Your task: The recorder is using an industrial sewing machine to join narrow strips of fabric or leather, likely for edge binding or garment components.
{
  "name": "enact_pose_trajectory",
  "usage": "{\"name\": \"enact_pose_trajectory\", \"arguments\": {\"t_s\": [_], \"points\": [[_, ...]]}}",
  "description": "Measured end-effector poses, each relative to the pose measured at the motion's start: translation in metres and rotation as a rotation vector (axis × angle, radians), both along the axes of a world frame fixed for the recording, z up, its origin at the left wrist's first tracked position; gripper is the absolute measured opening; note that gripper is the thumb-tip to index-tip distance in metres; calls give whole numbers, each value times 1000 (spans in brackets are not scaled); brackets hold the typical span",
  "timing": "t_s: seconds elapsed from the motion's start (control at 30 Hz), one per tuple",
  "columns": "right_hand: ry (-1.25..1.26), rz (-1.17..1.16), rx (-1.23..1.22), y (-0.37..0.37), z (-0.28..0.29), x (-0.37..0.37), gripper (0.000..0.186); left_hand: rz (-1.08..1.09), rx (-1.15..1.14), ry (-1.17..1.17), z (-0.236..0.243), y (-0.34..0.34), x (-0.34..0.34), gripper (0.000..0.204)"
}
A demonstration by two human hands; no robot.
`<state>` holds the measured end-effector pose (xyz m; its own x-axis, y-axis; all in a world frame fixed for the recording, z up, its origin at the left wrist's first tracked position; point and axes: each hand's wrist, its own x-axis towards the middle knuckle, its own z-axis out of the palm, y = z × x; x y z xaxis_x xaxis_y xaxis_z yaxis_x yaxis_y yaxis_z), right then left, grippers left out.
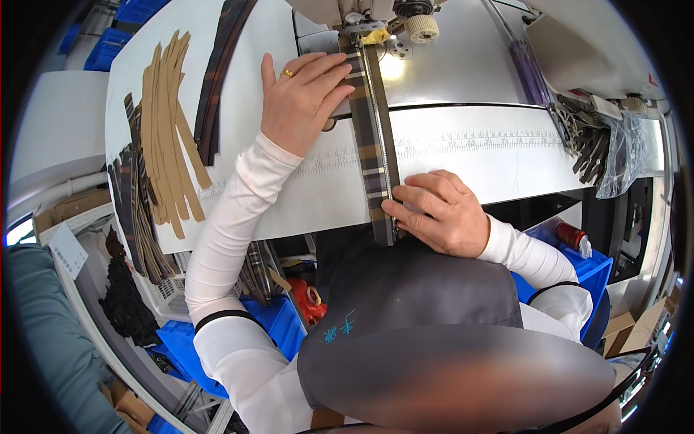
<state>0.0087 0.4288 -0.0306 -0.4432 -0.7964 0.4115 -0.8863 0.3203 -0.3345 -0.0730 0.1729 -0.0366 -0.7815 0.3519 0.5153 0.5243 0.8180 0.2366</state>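
A long plaid fabric strip (pixel 373 163) with a metal-toothed zipper (pixel 382 129) along its right side runs from under the sewing machine head (pixel 354 25) toward me, past the table's front edge. Flat on the strip's left edge, close to the machine's foot, rest the outstretched fingers of my left hand (pixel 307 98); its thumb points away and a ring is on one finger. Near the table's front edge, my right hand (pixel 442 215) has its fingers curled in on the zipper side, pinching it near its end. The right thumb is mostly hidden.
Tan strips (pixel 168 130) and dark plaid strips (pixel 217 79) lie on the table's left. A purple-handled tool (pixel 530 72) is at the far right, beside dark pieces (pixel 594 152) and a clear plastic bag (pixel 623 155). Blue bins (pixel 195 347) stand below the table.
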Motion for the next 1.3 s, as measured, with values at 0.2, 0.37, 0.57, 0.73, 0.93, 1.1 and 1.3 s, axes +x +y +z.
{"name": "enact_pose_trajectory", "arguments": {"t_s": [0.2, 0.37, 0.57, 0.73, 0.93, 1.1, 1.3], "points": [[1, 34, -27, -1, 2, -6, 39, -20, -21, -49, -2, 2, -17, 23], [11, 48, -33, -2, 0, -8, 39, -21, -91, -7, -5, -2, -18, 24], [0, 65, -35, -2, 2, -12, 37, -58, -75, -57, -6, -5, -12, 37], [-15, 61, -16, -2, 4, -13, 38, -77, -79, -90, -4, -7, -14, 41], [-20, 50, -18, -2, 2, -15, 39, -85, -86, -90, -4, -9, -20, 40], [-23, 36, -21, -4, 3, -17, 39, -97, -76, -79, -5, -11, -24, 39], [-40, 24, -28, -6, 3, -21, 41, -71, -257, 74, -6, -5, -11, 40]]}}
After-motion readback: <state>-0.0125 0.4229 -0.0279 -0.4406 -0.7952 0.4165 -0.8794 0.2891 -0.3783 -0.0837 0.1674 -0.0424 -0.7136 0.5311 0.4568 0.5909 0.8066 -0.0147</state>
